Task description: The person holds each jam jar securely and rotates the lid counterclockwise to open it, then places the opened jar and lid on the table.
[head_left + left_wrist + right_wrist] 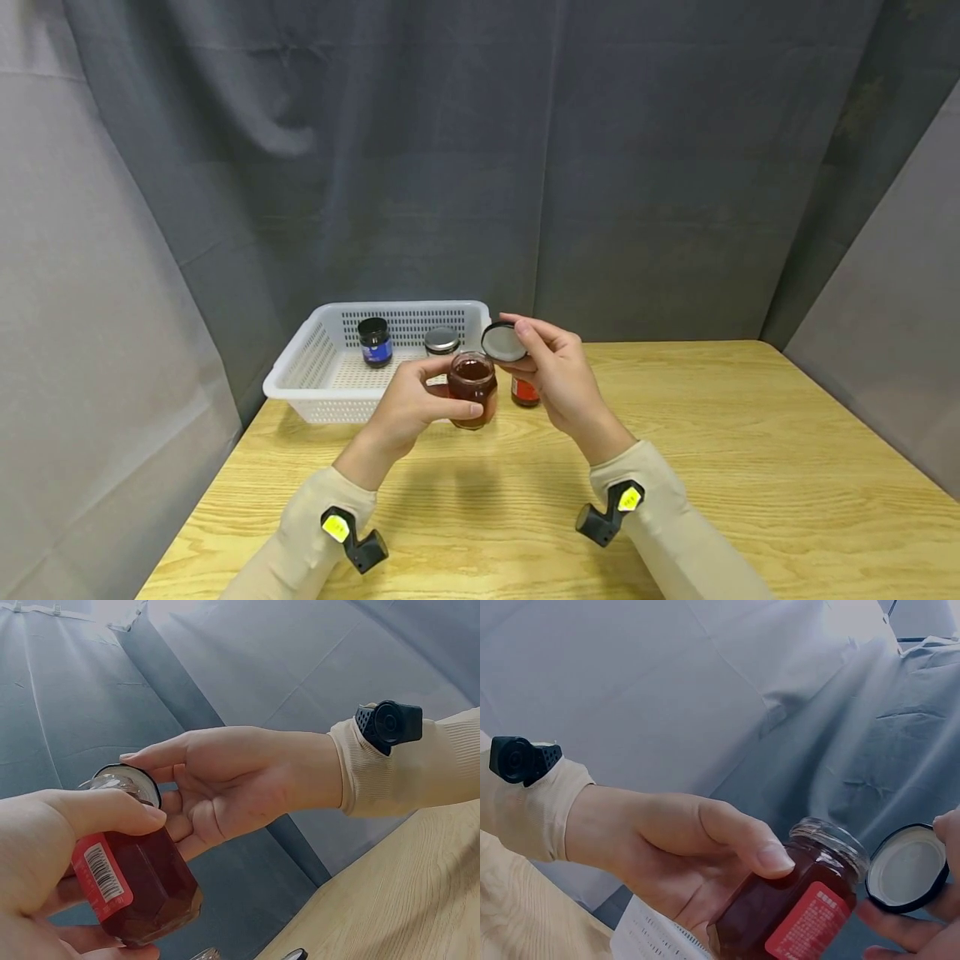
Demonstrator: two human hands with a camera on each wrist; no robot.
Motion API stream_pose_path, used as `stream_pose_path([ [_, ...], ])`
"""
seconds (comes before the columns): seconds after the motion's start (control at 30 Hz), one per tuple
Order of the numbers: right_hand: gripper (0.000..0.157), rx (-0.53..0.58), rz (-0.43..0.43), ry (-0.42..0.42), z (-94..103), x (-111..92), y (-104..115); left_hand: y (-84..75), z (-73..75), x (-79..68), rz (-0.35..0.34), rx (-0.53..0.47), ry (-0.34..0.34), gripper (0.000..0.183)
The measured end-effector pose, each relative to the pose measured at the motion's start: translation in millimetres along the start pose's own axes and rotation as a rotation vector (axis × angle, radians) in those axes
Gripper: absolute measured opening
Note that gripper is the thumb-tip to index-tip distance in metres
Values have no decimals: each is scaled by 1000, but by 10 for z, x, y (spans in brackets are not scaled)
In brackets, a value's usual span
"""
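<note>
My left hand point(411, 402) grips a faceted glass jar point(472, 398) of dark red-brown contents, its mouth uncovered. A red label with a barcode point(105, 877) shows on the jar in the left wrist view. Just right of the mouth, my right hand point(558, 372) holds a round lid point(503, 342) by its edge, black-rimmed, with the pale inner side in sight. In the right wrist view the lid point(907, 868) stands beside the threaded neck; whether they touch I cannot tell.
A white perforated basket point(330, 408) sits behind my left hand, holding a black-lidded jar with a blue label point(376, 343) and a silver-lidded jar point(442, 340). Partly behind my right hand, a red-labelled jar point(524, 393) stands on the wooden table point(712, 450). Grey curtains point(420, 167) enclose the table.
</note>
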State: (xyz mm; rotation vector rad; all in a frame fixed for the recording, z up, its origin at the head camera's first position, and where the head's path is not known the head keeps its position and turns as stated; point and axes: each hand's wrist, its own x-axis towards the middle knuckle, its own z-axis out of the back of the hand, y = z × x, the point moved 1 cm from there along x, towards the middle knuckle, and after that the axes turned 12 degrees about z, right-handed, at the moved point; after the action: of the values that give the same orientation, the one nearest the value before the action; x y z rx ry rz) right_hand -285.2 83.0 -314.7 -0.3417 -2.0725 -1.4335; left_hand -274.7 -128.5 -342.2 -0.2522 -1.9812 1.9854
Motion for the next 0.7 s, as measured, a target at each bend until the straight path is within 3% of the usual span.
stream_pose_path([
  [0.43, 35, -70, -78, -43, 256, 41, 58, 17, -17, 23, -3, -11, 14, 57],
  [0.7, 34, -74, -138, -6, 380, 14, 85, 38, -26, 30, -1, -17, 17, 57],
])
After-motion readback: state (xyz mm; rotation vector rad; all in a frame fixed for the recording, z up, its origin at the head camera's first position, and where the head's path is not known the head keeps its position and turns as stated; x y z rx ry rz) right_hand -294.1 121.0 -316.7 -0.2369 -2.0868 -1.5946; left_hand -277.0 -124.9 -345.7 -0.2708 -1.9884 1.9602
